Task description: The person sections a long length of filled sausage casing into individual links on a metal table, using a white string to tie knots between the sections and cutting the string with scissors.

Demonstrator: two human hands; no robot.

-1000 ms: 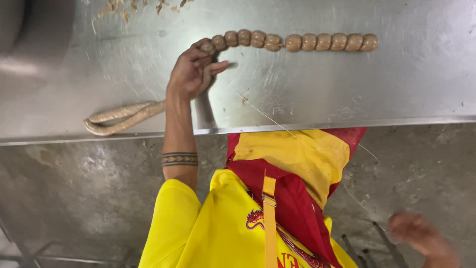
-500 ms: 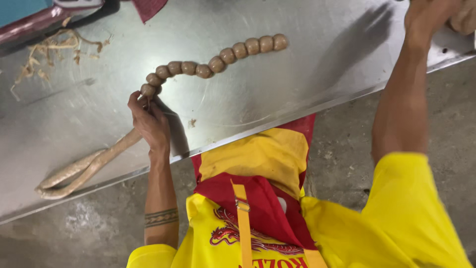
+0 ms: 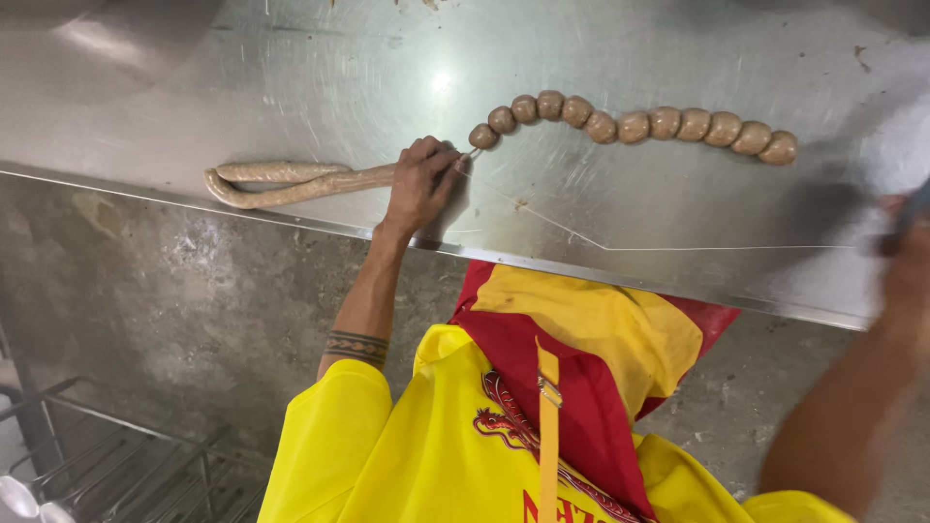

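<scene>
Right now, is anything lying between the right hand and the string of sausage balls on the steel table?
Nothing visible: only bare table and a thin string lie between the blurred right hand and the sausage balls.

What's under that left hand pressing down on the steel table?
The left hand covers the sausage where its unlinked length meets the string of round links on the steel table. The part beneath the palm is hidden.

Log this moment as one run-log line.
left hand: pinching sausage casing beside tied sausage links | right hand: blurred at table edge, grip unclear | surface: steel table
</scene>
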